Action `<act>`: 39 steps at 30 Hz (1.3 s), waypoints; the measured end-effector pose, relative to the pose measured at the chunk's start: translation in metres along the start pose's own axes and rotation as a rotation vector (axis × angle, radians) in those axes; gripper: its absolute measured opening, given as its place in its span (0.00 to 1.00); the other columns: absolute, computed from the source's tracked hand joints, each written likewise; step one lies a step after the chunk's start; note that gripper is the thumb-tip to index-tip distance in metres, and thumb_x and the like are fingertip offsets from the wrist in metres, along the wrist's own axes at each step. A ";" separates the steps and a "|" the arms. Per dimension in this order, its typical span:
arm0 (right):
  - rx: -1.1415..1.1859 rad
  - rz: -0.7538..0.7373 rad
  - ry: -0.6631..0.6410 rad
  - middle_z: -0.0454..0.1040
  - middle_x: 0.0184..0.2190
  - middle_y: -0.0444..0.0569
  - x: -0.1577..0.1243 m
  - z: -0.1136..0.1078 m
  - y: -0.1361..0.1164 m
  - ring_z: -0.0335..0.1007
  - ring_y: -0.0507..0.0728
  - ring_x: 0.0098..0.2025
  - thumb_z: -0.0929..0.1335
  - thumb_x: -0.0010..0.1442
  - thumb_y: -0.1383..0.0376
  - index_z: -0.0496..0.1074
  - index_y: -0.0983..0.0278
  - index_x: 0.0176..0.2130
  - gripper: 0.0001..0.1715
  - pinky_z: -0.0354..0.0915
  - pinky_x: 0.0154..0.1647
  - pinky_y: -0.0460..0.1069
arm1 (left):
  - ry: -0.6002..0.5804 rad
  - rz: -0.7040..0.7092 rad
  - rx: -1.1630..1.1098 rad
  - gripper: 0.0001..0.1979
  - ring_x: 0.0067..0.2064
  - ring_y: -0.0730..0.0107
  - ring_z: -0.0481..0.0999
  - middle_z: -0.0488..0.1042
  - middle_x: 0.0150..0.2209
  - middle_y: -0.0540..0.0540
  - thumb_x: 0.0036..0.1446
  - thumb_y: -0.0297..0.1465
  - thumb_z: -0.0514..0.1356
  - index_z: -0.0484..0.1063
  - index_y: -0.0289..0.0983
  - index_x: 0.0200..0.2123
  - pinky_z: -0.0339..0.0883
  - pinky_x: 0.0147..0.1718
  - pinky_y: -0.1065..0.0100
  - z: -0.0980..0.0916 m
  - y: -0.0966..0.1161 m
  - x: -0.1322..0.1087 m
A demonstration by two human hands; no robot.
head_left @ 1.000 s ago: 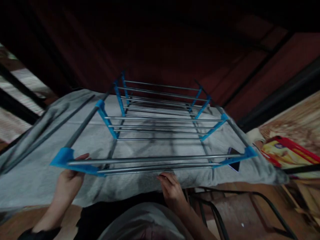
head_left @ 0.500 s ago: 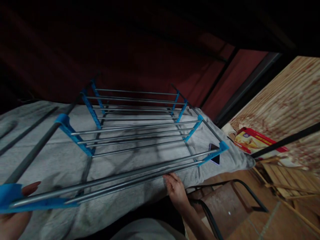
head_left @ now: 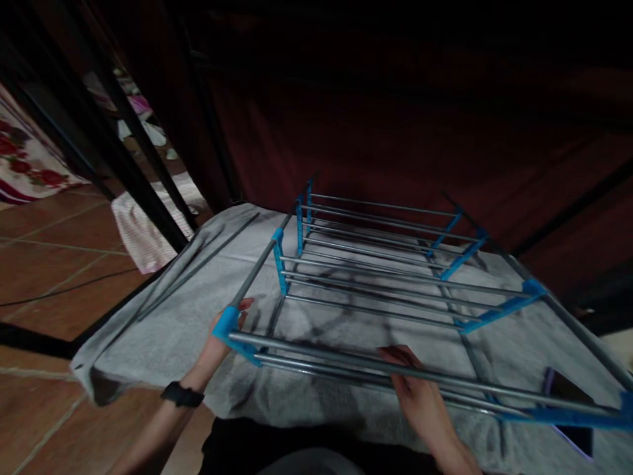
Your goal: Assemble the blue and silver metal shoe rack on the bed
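A shelf rack (head_left: 386,290) of grey metal rods and blue plastic brackets lies on its side on a grey cloth (head_left: 163,316). My left hand (head_left: 220,343) is closed around the near left blue bracket (head_left: 232,326), thumb over the top; a black band is on that wrist. My right hand (head_left: 420,396) reaches under the nearest pair of rods (head_left: 346,363), fingers curled around them near their middle. The tiers behind stand free of both hands.
Loose grey rods (head_left: 188,270) lie on the cloth to the left. A dark phone (head_left: 568,409) rests at the right under the rack's near corner. Black bars (head_left: 103,132) rise at the left over a tiled floor (head_left: 49,264), with a striped cloth (head_left: 143,231) beyond. A dark red curtain hangs behind.
The view has swung left, bringing the tiled floor and black bars in. My left hand keeps the blue bracket and my right hand stays at the near rods.
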State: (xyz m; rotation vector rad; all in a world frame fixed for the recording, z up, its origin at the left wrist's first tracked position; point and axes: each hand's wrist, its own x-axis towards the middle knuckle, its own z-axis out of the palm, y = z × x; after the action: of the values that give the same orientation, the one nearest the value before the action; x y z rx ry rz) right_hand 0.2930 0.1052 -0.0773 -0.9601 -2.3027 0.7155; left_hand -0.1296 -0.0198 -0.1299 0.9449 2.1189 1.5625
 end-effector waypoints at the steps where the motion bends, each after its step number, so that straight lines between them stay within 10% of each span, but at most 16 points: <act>1: 0.015 -0.047 -0.021 0.73 0.49 0.50 0.015 0.001 0.002 0.72 0.57 0.49 0.59 0.67 0.65 0.72 0.56 0.51 0.19 0.69 0.51 0.52 | -0.015 0.015 -0.029 0.21 0.49 0.48 0.75 0.77 0.44 0.39 0.43 0.41 0.61 0.75 0.36 0.39 0.68 0.51 0.50 0.006 0.001 0.004; 10: -0.195 -0.468 -0.011 0.70 0.52 0.50 0.129 0.044 -0.030 0.65 0.58 0.53 0.58 0.65 0.72 0.67 0.60 0.56 0.23 0.64 0.56 0.56 | -0.105 0.146 -0.180 0.27 0.58 0.54 0.68 0.70 0.55 0.38 0.52 0.35 0.61 0.65 0.38 0.56 0.63 0.56 0.52 0.045 0.064 0.032; 21: -0.571 -0.507 0.137 0.71 0.49 0.52 0.198 0.062 -0.101 0.63 0.59 0.51 0.60 0.68 0.66 0.64 0.63 0.57 0.19 0.51 0.57 0.57 | -0.192 0.371 -0.303 0.34 0.63 0.55 0.60 0.61 0.63 0.43 0.52 0.30 0.64 0.58 0.44 0.62 0.54 0.63 0.56 0.044 0.109 0.064; 29: -0.663 -0.454 0.116 0.71 0.39 0.48 0.218 0.057 -0.109 0.65 0.56 0.39 0.61 0.69 0.62 0.70 0.59 0.45 0.10 0.55 0.38 0.50 | -0.405 -0.087 -0.740 0.21 0.41 0.59 0.78 0.78 0.40 0.39 0.57 0.38 0.59 0.70 0.32 0.50 0.71 0.41 0.63 0.026 0.168 0.093; 39: -0.635 -0.488 0.115 0.71 0.38 0.48 0.225 0.059 -0.111 0.66 0.56 0.38 0.59 0.70 0.60 0.69 0.60 0.41 0.11 0.54 0.34 0.51 | -0.399 -0.166 -0.353 0.17 0.29 0.67 0.73 0.74 0.31 0.46 0.56 0.43 0.60 0.73 0.34 0.33 0.68 0.32 0.65 0.044 0.198 0.103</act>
State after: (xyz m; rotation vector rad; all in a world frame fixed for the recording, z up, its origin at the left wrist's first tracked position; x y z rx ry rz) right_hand 0.0674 0.1919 0.0132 -0.6076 -2.5521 -0.2823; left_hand -0.1148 0.1161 0.0518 0.8470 1.5452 1.4564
